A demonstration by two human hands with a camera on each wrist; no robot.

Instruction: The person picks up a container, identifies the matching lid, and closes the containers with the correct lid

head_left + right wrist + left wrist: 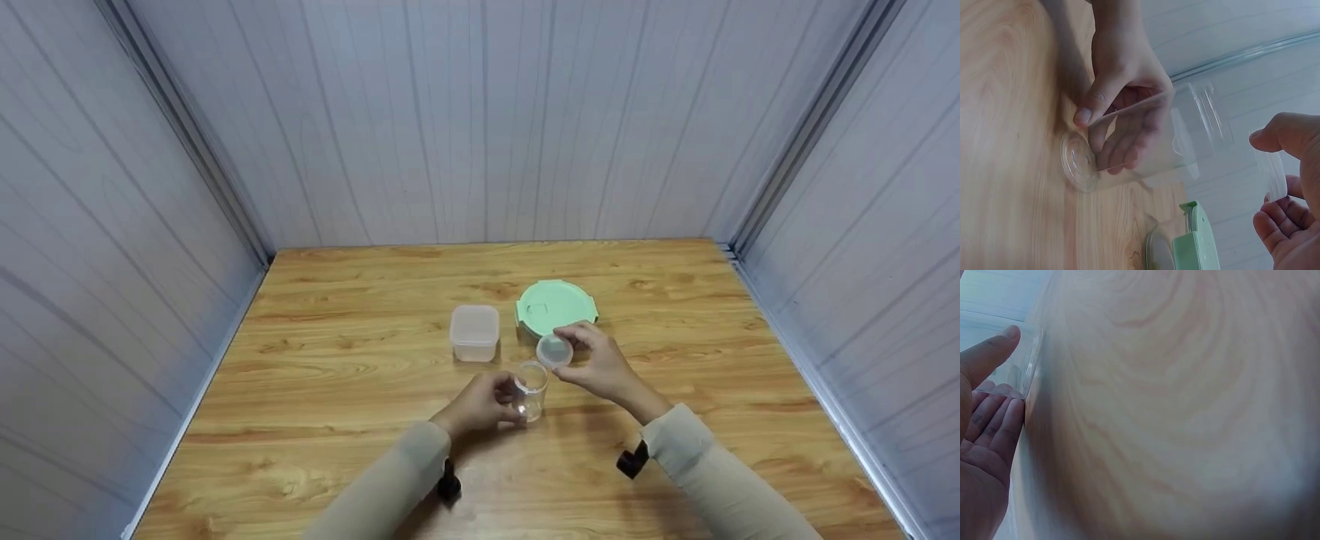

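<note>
My left hand point(484, 405) grips a clear plastic jar point(532, 401) by its side, thumb on one side and fingers round the other. The jar stands upright on the table with its mouth uncovered, and in the right wrist view its round base point(1079, 162) faces the wood. My right hand point(600, 366) pinches a round translucent lid point(554, 351) by its edge, thumb and fingers on opposite rims. The lid is held up beside the jar's mouth, apart from it, as the gap in the right wrist view shows.
Behind the jar stands a square translucent container point(475, 334) with a lid on. A round container with a mint green clip lid point(559, 306) sits behind my right hand. The wooden table point(337, 337) is bounded by pale panel walls point(480, 120) at the back and both sides.
</note>
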